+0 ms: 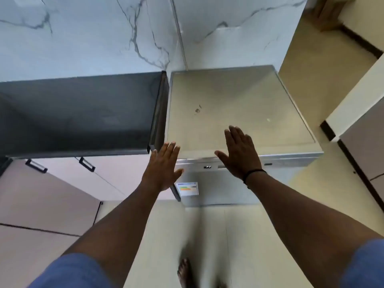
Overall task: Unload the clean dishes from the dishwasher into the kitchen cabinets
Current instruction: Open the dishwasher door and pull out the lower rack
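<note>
Silver dishwasher standing on the floor just right of the dark countertop, door closed, flat pale top bare apart from a few small smudges and a pale speck. Small display on the front strip below the top edge, lit with characters too small to read surely. Coloured energy label stuck to the upper left of the door.

Left hand stretched out flat, fingers straight and close together, holding nothing, poised over the dishwasher's front left corner (touching or hovering, impossible to tell). Right hand likewise flat and spread, thumb out to the side, empty, over the front edge of the top near the display; contact unclear here too. Black band around the right wrist. Blue sleeves at the bottom corners.

Dark grey countertop to the left, with pale cabinet doors beneath, two black handles near their upper edge. White marble-veined wall behind both. Cream tiled floor below, one bare foot blurred at the bottom edge.
</note>
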